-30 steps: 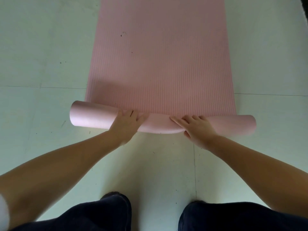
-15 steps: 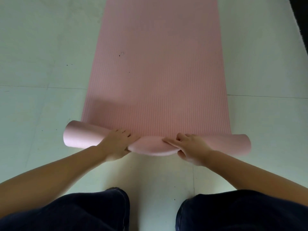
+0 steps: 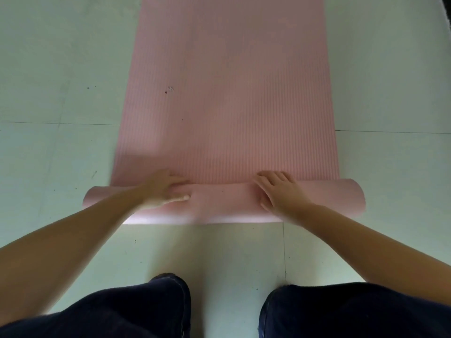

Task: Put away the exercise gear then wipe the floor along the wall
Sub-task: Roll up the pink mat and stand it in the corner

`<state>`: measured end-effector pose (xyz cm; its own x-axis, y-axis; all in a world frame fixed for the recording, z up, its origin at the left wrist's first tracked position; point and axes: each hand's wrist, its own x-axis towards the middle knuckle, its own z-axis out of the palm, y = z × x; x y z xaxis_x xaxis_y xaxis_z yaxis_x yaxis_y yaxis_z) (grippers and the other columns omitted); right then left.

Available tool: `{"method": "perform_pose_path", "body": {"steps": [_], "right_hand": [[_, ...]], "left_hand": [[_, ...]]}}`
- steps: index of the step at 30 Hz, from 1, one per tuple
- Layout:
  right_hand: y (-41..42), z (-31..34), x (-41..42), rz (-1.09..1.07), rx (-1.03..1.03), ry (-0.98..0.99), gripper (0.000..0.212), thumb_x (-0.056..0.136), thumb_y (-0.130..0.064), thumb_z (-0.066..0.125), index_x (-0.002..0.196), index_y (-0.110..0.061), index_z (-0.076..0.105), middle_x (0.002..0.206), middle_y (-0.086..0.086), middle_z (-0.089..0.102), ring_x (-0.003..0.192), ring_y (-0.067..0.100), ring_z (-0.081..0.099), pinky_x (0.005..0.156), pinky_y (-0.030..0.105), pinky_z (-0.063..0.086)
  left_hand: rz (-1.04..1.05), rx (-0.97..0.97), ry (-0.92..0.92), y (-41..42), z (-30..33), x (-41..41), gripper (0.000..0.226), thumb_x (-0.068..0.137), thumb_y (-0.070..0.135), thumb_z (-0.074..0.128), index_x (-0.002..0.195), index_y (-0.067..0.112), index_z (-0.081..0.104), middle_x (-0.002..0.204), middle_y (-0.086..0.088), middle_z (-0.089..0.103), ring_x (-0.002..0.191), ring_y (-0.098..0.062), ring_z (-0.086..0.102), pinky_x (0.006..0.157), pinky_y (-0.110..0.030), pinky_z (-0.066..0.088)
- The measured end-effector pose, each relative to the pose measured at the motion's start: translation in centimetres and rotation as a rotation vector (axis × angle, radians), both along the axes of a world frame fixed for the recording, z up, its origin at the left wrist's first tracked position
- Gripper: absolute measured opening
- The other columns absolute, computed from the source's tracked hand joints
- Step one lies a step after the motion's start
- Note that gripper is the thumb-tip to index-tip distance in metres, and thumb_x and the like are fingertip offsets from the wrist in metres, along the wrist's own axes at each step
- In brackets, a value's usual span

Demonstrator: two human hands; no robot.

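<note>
Knees: our dark trouser legs (image 3: 136,311) sit nearest, on the pale tiled floor (image 3: 231,252), with the roll just ahead of them.
Roll: the rolled end of the pink mat (image 3: 219,203) lies across us, its long axis running left to right, both open ends sticking out past our arms.
Left hand: our left hand (image 3: 163,189) rests on top of the roll left of centre, fingers (image 3: 179,179) stretched fairly straight toward the seam, pressing rather than gripping.
Right hand: our right hand (image 3: 280,191) lies on the roll right of centre, fingers (image 3: 266,179) loosely spread over the top, holding nothing.
Which is nearer: both hands sit level on the roll, neither clearly ahead.
Flat part: the unrolled mat (image 3: 229,81) stretches straight away from our fingertips, out of view at the top.
Coming move: we judge the push must go forward, square to the roll's axis, evenly from both hands or the roll will skew.
</note>
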<state>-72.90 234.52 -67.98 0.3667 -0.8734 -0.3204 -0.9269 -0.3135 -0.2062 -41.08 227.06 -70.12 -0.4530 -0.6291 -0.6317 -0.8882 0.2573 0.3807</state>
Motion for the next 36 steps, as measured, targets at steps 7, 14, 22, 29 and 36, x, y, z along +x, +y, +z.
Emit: {"method": "perform_pose_path", "body": {"steps": [7,14,22,29,36], "right_hand": [[5.1,-1.0,0.8,0.162,-0.149,0.059,0.066,0.075,-0.051,0.069,0.123,-0.008,0.051,0.117,0.014,0.059,0.11,0.033,0.056,0.099,0.053,0.043],[2.2,-1.0,1.3,0.048,-0.066,0.185,0.091,0.058,-0.029,0.085,0.133,-0.02,0.035,0.117,0.023,0.058,0.103,0.042,0.059,0.081,0.054,0.051],[2.5,-0.2,0.1,-0.032,-0.146,0.107,0.07,0.065,-0.033,0.08,0.127,-0.018,0.05,0.087,0.009,0.059,0.071,0.031,0.06,0.059,0.037,0.046],[0.8,2.3,0.0,-0.081,0.3,-0.025,0.041,0.084,-0.038,0.06,0.124,-0.029,0.053,0.107,-0.001,0.064,0.096,0.022,0.06,0.077,0.032,0.048],[0.1,1.6,0.2,-0.108,0.61,-0.092,0.048,0.079,-0.038,0.072,0.122,-0.024,0.058,0.116,0.0,0.064,0.107,0.022,0.057,0.084,0.028,0.039]], "left_hand": [[-0.137,-0.178,-0.223,-1.2,1.2,-1.8,0.066,0.086,0.061,0.049,0.144,0.034,0.032,0.146,0.0,0.036,0.138,-0.022,0.024,0.114,-0.044,0.012],[-0.131,-0.368,-0.005,1.7,2.9,-3.2,0.065,0.086,0.056,0.027,0.141,0.024,0.04,0.138,-0.004,0.045,0.13,-0.027,0.039,0.109,-0.044,0.02],[-0.325,-0.548,-0.283,3.6,2.6,-2.8,0.079,0.078,0.053,0.063,0.142,0.025,0.026,0.129,-0.005,0.051,0.114,-0.026,0.049,0.092,-0.041,0.037],[-0.352,-0.069,-0.14,1.2,6.5,-4.7,0.045,0.085,0.039,0.061,0.128,0.034,0.047,0.114,0.005,0.061,0.101,-0.019,0.057,0.074,-0.028,0.04],[-0.396,0.424,-0.389,-0.2,-14.7,4.1,0.086,0.032,0.086,0.067,0.073,0.01,0.068,0.099,0.027,0.063,0.101,0.012,0.056,0.078,-0.004,0.044]]}}
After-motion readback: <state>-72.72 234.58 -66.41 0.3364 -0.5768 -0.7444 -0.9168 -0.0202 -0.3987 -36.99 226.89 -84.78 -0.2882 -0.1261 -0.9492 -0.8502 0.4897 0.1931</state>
